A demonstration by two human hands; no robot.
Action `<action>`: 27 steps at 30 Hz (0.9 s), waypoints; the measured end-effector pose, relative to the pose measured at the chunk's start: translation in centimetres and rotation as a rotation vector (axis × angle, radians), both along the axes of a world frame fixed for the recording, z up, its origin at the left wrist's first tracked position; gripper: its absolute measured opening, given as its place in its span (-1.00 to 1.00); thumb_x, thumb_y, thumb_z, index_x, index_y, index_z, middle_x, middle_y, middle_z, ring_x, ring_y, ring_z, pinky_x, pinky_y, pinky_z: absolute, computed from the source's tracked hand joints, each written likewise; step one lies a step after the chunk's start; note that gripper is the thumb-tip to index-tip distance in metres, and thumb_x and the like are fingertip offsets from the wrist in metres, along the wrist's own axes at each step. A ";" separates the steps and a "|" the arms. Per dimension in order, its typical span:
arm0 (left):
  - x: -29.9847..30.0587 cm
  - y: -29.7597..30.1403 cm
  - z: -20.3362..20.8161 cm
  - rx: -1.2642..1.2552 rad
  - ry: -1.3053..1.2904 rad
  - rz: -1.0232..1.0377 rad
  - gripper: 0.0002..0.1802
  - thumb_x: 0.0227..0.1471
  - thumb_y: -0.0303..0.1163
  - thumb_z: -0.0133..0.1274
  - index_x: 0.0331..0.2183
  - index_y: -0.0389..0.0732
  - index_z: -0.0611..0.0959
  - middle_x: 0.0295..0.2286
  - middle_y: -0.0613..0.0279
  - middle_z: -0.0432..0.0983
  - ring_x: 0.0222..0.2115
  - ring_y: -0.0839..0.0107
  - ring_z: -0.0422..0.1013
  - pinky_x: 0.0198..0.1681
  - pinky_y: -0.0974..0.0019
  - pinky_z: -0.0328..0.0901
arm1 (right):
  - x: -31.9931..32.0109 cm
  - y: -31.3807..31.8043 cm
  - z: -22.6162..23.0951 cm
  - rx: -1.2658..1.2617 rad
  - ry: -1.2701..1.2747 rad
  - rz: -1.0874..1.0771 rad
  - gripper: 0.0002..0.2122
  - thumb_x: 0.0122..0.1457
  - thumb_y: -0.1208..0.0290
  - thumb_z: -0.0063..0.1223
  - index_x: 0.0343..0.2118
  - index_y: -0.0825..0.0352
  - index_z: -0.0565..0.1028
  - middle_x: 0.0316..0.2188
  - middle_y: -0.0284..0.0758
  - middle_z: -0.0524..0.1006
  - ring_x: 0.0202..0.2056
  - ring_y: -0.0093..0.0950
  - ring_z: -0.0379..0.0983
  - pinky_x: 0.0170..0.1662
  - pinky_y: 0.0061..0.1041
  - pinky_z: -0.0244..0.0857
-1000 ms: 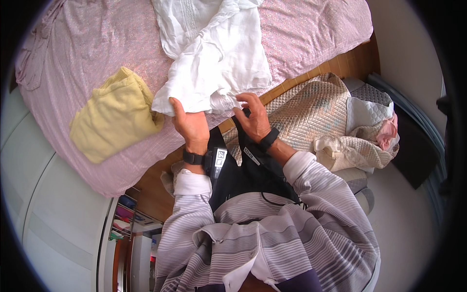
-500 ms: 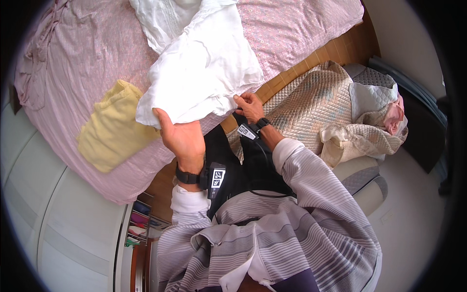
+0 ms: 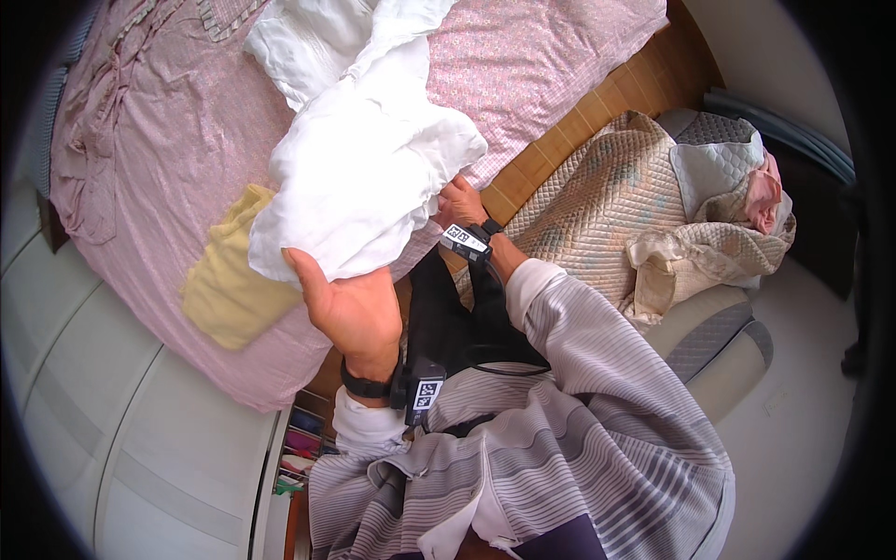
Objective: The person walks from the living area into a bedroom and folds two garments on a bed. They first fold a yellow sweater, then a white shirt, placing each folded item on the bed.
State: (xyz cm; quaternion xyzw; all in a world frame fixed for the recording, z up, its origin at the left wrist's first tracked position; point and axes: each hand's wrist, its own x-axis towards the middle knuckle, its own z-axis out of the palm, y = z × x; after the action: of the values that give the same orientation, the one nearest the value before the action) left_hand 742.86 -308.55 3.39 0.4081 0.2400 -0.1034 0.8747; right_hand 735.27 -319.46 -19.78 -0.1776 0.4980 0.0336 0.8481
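Filling the upper left, the bed (image 3: 191, 140) is being covered by a thin pink sheet, small-patterned and softly wrinkled. The smooth, pale cupboard (image 3: 149, 457) at lower left is being bent into a curve by the lens. Beside the bed, a strip of wood (image 3: 560, 121) is being partly hidden by a beige quilt (image 3: 597, 201), heaped in thick folds and stitched in small diamonds. On the bed, a white garment (image 3: 359, 177) is being spread lengthwise, its thin, crinkled cloth twisted at the middle and widening toward the person. Beneath its near left edge, a plush yellow cloth (image 3: 233, 289) is being partly covered.

The garment's near edge is being held by the left hand (image 3: 359, 313), thumb on top and fingers underneath; whether those hidden fingers are being spread or pressed together cannot be told. The right edge is being touched by the right hand (image 3: 457, 201), its fingers bent and partly hidden by cloth; whether anything is being pinched cannot be told.

Compared with a second ago, the near edge is being held lower in view, the left hand is being set farther below the right, and more of the yellow cloth is being overlapped by the white garment.
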 end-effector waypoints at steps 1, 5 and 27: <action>0.0 0.1 0.5 0.009 -0.023 -0.017 -0.30 0.29 0.03 -0.22 0.25 -0.25 0.17 0.23 0.12 0.12 0.24 0.15 0.07 0.30 0.01 -0.08 | 0.9 -0.1 0.1 -0.015 -0.070 -0.073 -0.63 0.19 0.54 0.04 0.06 0.37 0.30 -0.08 -0.25 0.48 -0.15 -0.40 0.51 -0.14 -0.32 0.48; 0.7 0.6 2.0 -0.001 -0.053 -0.009 -0.32 0.30 0.00 -0.22 0.24 -0.25 0.18 0.23 0.09 0.13 0.23 0.13 0.08 0.28 0.00 -0.02 | 2.9 -1.4 1.3 -0.014 -0.139 -0.081 -0.68 0.22 0.54 0.03 0.04 0.42 0.38 -0.07 -0.25 0.52 -0.14 -0.41 0.53 -0.05 -0.45 0.44; 3.3 10.5 1.8 0.175 -0.038 0.026 -0.42 0.29 -0.07 -0.14 0.12 -0.33 0.36 0.08 0.07 0.37 0.07 0.15 0.32 0.13 0.04 0.22 | 2.7 -8.2 17.2 -0.787 -0.310 0.135 -0.74 0.14 0.51 0.06 -0.09 0.39 0.48 -0.25 -0.42 0.55 -0.30 -0.67 0.43 -0.21 -0.62 0.33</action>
State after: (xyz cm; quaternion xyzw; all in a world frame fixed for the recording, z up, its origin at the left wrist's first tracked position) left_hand 746.16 -298.01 5.23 0.4818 0.2371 -0.0629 0.8413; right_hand 737.93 -327.64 -2.58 -0.5227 0.3266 -0.1308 0.7765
